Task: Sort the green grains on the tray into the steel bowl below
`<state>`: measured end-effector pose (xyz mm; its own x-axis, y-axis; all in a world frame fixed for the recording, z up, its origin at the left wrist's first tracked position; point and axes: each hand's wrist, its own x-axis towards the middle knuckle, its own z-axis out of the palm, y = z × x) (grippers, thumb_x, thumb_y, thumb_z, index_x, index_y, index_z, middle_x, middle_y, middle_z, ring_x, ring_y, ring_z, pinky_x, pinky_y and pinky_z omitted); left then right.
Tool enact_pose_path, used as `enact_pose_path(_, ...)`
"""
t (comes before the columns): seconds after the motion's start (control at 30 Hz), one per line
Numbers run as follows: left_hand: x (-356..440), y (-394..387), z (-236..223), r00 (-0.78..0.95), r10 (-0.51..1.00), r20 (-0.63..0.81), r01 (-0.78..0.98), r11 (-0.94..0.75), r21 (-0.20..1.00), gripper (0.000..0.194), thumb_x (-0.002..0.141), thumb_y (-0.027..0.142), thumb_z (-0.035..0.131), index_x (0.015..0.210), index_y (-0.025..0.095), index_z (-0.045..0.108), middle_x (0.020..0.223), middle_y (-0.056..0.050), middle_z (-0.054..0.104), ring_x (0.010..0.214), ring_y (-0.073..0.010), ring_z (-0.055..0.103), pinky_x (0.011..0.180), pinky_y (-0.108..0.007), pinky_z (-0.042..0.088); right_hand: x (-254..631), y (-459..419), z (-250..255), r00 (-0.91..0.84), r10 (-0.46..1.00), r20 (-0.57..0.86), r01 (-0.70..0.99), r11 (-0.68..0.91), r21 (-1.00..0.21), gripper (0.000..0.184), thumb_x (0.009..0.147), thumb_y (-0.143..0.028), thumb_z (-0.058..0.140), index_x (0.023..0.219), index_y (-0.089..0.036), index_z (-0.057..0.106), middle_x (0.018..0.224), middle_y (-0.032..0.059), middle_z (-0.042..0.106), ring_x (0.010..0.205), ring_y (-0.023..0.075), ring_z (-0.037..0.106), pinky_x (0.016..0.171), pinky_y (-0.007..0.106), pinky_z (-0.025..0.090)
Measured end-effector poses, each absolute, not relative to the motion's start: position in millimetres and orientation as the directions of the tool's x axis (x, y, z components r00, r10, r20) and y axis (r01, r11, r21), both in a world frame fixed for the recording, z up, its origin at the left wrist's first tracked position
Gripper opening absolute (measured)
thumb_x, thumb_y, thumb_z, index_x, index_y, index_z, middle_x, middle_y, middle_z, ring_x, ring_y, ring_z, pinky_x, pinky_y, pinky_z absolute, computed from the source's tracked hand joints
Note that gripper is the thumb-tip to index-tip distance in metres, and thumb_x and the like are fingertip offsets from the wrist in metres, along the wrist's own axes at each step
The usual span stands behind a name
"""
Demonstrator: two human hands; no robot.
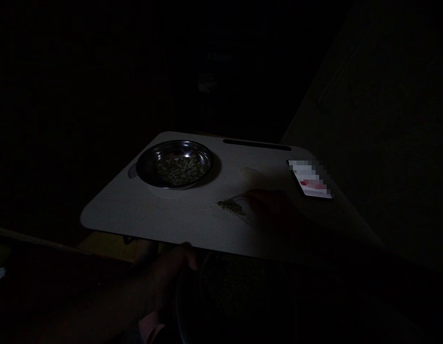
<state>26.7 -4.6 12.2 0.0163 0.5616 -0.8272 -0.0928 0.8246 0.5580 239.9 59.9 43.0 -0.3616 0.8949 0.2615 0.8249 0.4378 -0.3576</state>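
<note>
The scene is very dark. A white lap tray (164,215) carries a round metal dish (176,164) with greenish crumbled matter in it. My right hand (275,208) rests on the tray, fingers closed on a thin sheet (241,206) that bears a small green pile (230,204). Below the tray's front edge my left hand (167,272) grips the rim of a dark bowl (239,296) that also holds greenish matter.
A white card (310,179) with a red mark lies at the tray's right side. A long slot (255,143) runs along the tray's far edge. Wooden surface (106,246) shows under the tray; everything else is in darkness.
</note>
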Motion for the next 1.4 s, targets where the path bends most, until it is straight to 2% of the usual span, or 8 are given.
enact_pose_path(0.1,27.0,-4.2,10.4,-0.009,0.572,-0.820,-0.092,0.816,0.570,0.012,0.045,0.014,0.049,0.056,0.018,0.048,0.050,0.000,0.052,0.052,-0.0189,0.054,0.051,-0.033,0.043,236.5,59.9,43.1,-0.373,0.892,0.255,0.822,0.445,-0.354,0.033,0.080,-0.031,0.031,0.080,-0.016,0.060,0.072,0.0039,0.063,0.063,0.0122,0.057,0.058,0.023,0.041)
enact_pose_path(0.33,28.4,-4.5,15.5,0.062,0.564,-0.824,-0.106,0.824,0.556,0.013,0.045,0.014,0.047,0.057,0.018,0.049,0.051,-0.001,0.052,0.052,-0.0187,0.053,0.051,-0.033,0.042,239.4,63.2,42.0,-0.337,0.914,0.227,0.853,0.399,-0.336,0.031,0.079,-0.029,0.032,0.082,-0.017,0.061,0.075,0.0042,0.063,0.064,0.0131,0.057,0.059,0.024,0.041)
enact_pose_path(0.5,27.9,-4.6,16.2,0.050,0.553,-0.832,-0.120,0.830,0.544,0.013,0.046,0.015,0.048,0.058,0.018,0.048,0.051,-0.001,0.052,0.053,-0.0195,0.054,0.050,-0.034,0.043,244.5,65.9,39.4,-0.330,0.898,0.291,0.845,0.419,-0.334,0.029,0.079,-0.028,0.034,0.085,-0.019,0.060,0.078,0.0031,0.063,0.068,0.0131,0.057,0.061,0.024,0.042)
enact_pose_path(0.67,27.3,-4.9,16.5,0.081,0.531,-0.844,-0.105,0.846,0.522,0.012,0.047,0.017,0.047,0.059,0.017,0.049,0.054,-0.003,0.053,0.054,-0.0184,0.054,0.053,-0.033,0.043,247.0,61.9,38.2,-0.344,0.885,0.314,0.835,0.441,-0.328,0.028,0.078,-0.029,0.035,0.082,-0.020,0.061,0.074,0.0016,0.064,0.064,0.0126,0.057,0.058,0.023,0.042)
enact_pose_path(0.93,27.8,-4.9,18.2,0.039,0.538,-0.842,-0.095,0.841,0.533,0.013,0.046,0.016,0.048,0.059,0.018,0.047,0.052,0.000,0.052,0.054,-0.0195,0.054,0.050,-0.034,0.043,259.3,48.7,39.0,-0.322,0.914,0.248,0.870,0.389,-0.303,0.029,0.077,-0.028,0.034,0.083,-0.021,0.061,0.075,0.0014,0.064,0.064,0.0140,0.058,0.056,0.023,0.043)
enact_pose_path(1.07,29.8,-4.1,20.7,0.051,0.547,-0.836,-0.103,0.835,0.540,0.014,0.046,0.015,0.047,0.060,0.018,0.048,0.052,-0.001,0.052,0.054,-0.0197,0.054,0.050,-0.034,0.043,263.6,48.0,36.4,-0.306,0.914,0.266,0.880,0.378,-0.287,0.029,0.077,-0.028,0.034,0.087,-0.021,0.060,0.080,0.0015,0.064,0.069,0.0144,0.058,0.060,0.024,0.043)
enact_pose_path(1.23,29.9,-3.9,22.9,0.033,0.514,-0.857,-0.101,0.855,0.509,0.012,0.046,0.015,0.048,0.058,0.018,0.048,0.051,-0.001,0.051,0.053,-0.0202,0.053,0.049,-0.035,0.043,262.8,48.5,36.9,-0.318,0.914,0.250,0.875,0.385,-0.294,0.028,0.077,-0.029,0.034,0.084,-0.021,0.061,0.077,0.0016,0.064,0.066,0.0143,0.058,0.057,0.023,0.043)
enact_pose_path(1.4,28.2,-4.3,19.9,0.040,0.545,-0.838,-0.097,0.836,0.539,0.013,0.047,0.016,0.049,0.060,0.016,0.049,0.053,-0.002,0.052,0.054,-0.0197,0.054,0.051,-0.035,0.043,261.7,48.0,37.6,-0.322,0.910,0.261,0.881,0.389,-0.269,0.029,0.077,-0.028,0.034,0.087,-0.021,0.060,0.079,0.0021,0.064,0.068,0.0151,0.059,0.059,0.024,0.043)
